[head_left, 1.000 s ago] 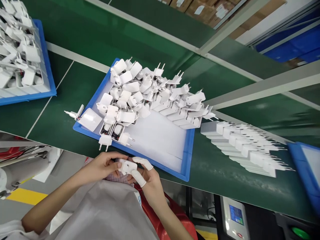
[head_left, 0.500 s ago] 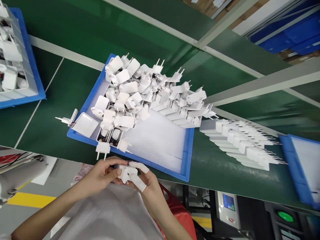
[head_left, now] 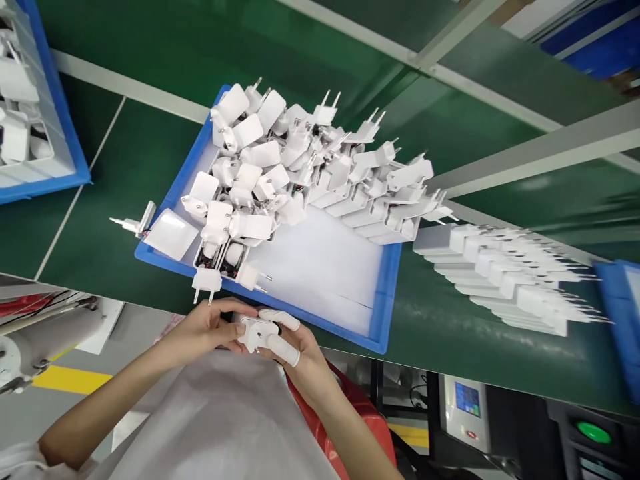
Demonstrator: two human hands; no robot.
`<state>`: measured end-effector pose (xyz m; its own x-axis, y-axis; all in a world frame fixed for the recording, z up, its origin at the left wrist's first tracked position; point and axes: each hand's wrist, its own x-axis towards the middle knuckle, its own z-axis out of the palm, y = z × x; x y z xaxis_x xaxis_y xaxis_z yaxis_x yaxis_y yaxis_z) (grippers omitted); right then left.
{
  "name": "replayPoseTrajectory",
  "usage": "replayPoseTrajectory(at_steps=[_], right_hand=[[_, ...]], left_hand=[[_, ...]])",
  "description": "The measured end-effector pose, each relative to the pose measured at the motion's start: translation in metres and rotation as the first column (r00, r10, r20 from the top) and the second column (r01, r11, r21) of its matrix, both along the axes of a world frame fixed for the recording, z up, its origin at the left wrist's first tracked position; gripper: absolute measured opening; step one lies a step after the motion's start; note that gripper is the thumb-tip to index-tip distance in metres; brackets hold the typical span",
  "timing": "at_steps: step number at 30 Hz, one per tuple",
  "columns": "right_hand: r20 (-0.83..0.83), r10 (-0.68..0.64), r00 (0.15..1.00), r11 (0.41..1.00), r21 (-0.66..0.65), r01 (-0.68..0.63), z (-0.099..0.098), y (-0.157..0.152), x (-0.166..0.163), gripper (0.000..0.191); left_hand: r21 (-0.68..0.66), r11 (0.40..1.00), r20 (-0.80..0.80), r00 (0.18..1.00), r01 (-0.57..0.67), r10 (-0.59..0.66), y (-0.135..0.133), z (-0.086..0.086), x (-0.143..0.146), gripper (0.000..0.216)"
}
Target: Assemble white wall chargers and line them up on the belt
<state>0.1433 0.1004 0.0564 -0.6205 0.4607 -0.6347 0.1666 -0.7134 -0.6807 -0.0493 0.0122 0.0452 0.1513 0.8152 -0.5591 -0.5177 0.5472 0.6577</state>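
Note:
Between my two hands, close to my body at the bench's front edge, is a white plug adapter (head_left: pixel 256 333). My left hand (head_left: pixel 213 328) pinches its left side with thumb and fingers. On the other side my right hand (head_left: pixel 295 347), with white finger cots on thumb and forefinger, grips it too. Just beyond lies a blue-rimmed tray (head_left: pixel 300 313) holding many white plug adapters (head_left: pixel 246 175), several with wires and parts showing in their open housings. A separate adapter housing (head_left: pixel 173 233) with its plug piece hanging off rests on the tray's left corner.
Rows of assembled white adapters (head_left: pixel 505 273) stand on the green bench (head_left: pixel 425 347) at right. Another blue tray (head_left: pixel 75 157) of adapters is at far left, and a blue tray (head_left: pixel 617 300) at far right. Below the bench are a red stool (head_left: pixel 365 427) and a device with a screen (head_left: pixel 467 399).
The view has shifted slightly, so the bench items sit a little higher and farther right. Both hands still hold the plug adapter in much the same pose.

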Motion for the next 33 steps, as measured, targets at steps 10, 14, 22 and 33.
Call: replayPoseTrajectory(at_steps=[10,14,22,33], right_hand=[[-0.092,0.007,0.996,1.0,-0.001,-0.007,0.003,0.004,0.003,0.041],[-0.054,0.076,0.996,0.997,-0.02,-0.077,0.003,0.01,0.002,0.046],[0.094,0.087,0.992,0.983,0.156,-0.1,0.008,0.003,0.0,0.034],[0.066,0.123,0.99,0.986,0.106,-0.129,0.012,0.011,-0.007,0.041]], left_hand=[[0.0,1.0,-0.072,0.997,0.014,-0.014,0.0,0.006,-0.003,0.047],[-0.023,1.0,-0.072,0.997,-0.007,0.005,-0.001,0.005,0.0,0.051],[0.031,0.995,-0.066,0.993,-0.095,0.097,-0.004,0.009,0.01,0.037],[0.033,0.997,-0.035,0.997,-0.063,0.064,-0.004,0.003,0.004,0.033]])
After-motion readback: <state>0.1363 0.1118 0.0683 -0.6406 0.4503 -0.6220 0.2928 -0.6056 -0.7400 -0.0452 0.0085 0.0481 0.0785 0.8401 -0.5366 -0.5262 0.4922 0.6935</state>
